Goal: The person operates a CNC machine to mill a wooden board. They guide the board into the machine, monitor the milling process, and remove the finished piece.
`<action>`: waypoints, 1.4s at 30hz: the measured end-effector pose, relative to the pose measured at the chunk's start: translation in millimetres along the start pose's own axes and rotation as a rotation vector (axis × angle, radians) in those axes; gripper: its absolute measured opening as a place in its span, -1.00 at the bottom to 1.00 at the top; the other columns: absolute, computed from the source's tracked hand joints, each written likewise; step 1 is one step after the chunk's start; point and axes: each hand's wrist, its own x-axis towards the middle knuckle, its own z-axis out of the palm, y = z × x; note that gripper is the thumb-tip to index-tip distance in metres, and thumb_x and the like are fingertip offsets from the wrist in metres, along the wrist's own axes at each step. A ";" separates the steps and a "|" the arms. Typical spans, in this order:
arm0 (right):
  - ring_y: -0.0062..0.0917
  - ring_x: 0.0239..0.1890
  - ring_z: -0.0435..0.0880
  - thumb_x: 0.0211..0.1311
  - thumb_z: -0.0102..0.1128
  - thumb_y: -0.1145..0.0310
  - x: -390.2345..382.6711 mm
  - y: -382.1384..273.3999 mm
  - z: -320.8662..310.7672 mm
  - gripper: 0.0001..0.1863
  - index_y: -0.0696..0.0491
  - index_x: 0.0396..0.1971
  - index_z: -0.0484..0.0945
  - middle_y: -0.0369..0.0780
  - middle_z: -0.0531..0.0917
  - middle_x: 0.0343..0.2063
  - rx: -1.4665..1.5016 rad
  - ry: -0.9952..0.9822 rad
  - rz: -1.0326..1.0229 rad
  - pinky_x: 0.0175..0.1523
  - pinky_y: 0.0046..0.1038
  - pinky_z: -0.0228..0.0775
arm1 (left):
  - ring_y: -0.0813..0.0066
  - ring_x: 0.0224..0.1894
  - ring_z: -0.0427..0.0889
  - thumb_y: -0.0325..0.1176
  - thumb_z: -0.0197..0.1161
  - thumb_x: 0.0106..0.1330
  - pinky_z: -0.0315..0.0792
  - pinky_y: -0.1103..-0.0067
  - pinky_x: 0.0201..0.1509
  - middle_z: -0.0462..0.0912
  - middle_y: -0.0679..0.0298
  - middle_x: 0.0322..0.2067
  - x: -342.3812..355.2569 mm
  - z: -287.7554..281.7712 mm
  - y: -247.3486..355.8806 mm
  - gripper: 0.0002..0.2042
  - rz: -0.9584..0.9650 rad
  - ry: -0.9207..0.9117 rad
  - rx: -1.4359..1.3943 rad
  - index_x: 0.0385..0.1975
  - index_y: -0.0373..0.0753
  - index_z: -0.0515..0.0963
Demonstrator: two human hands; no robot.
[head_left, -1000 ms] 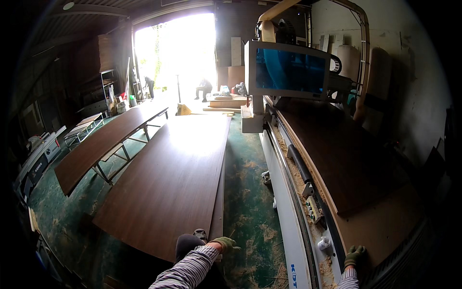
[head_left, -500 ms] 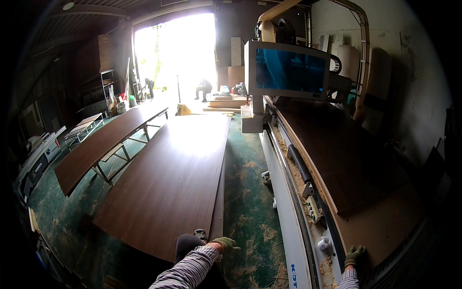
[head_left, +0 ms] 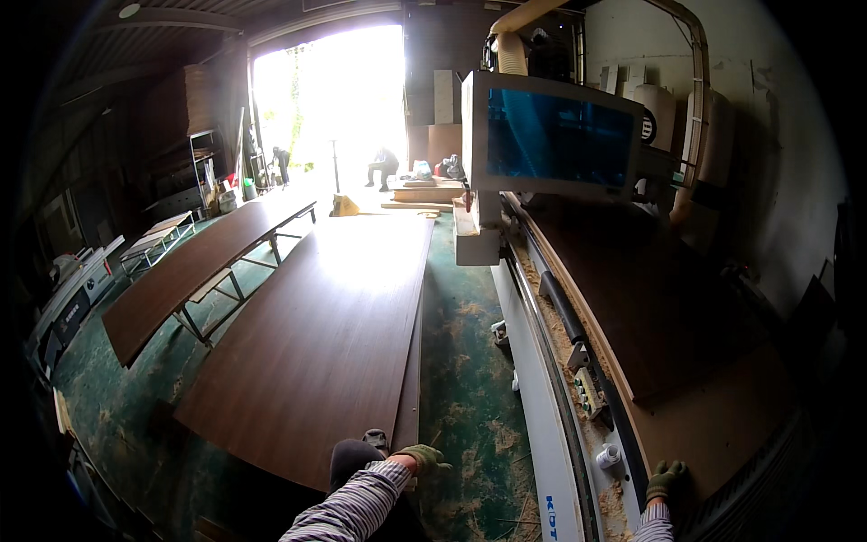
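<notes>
My left hand [head_left: 423,458], in a green glove, is by my bent knee [head_left: 352,461], near the close end of a brown wood-grain board stack [head_left: 307,361]. Its fingers stretch to the right and nothing shows in them. My right hand [head_left: 666,479], gloved the same way, lies with fingers spread on the near edge of the machine's tan bed [head_left: 722,443]. A dark brown panel [head_left: 632,298] rests farther along that bed. Over it stands the machine's gantry, with a blue-tinted window [head_left: 560,140] in a light housing.
Sawdust and a roller [head_left: 562,307] line the machine's side rail. Left of the stack, another brown board [head_left: 199,271] sits on metal trestles. The green floor [head_left: 470,388] carries scattered debris. A person [head_left: 383,165] sits by the bright doorway.
The gantry has come closer along the bed, appearing larger and slightly farther right and covering more of the panel's far end. Both my hands have stayed in place.
</notes>
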 end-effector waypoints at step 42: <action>0.09 0.15 0.41 0.16 0.29 0.15 -3.8 15.1 17.1 -0.53 0.12 -0.02 0.48 0.08 0.46 0.10 0.078 0.338 -0.196 0.24 0.10 0.25 | 0.13 0.29 0.43 -0.17 0.10 0.38 0.36 0.37 0.31 0.46 0.16 0.22 -10.3 3.9 -34.0 -0.59 0.330 -0.118 0.398 0.23 0.00 0.45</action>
